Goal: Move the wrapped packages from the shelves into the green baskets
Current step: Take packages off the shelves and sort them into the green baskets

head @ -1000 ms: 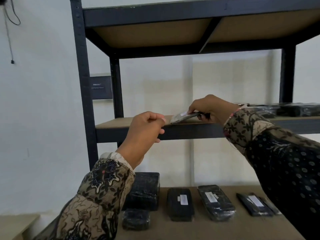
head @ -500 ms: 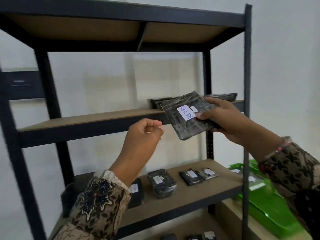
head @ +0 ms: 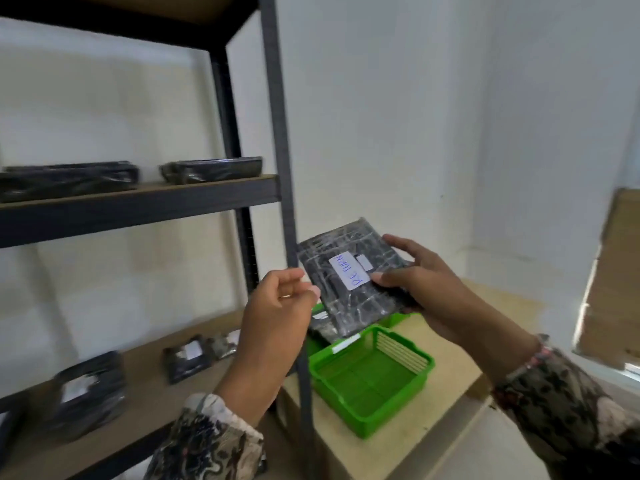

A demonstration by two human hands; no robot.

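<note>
My right hand (head: 424, 289) grips a flat black wrapped package (head: 349, 299) with a white handwritten label, held in the air right of the shelf post and above the green baskets. My left hand (head: 277, 320) hovers just left of the package, fingers loosely curled and holding nothing. The near green basket (head: 372, 379) sits empty on a low wooden table. A second green basket (head: 394, 320) lies behind it, mostly hidden by the package. More wrapped packages rest on the upper shelf (head: 211, 169) and the lower shelf (head: 187, 360).
The dark metal shelf post (head: 287, 209) stands between my left hand and the baskets. The low wooden table (head: 450, 403) holds the baskets beside the rack. A brown cardboard panel (head: 613, 278) leans at the right edge by the white wall.
The view has swung right and down. My right hand has carried the package off the upper shelf, lowering it past the post to above the green baskets. My left hand followed alongside.
</note>
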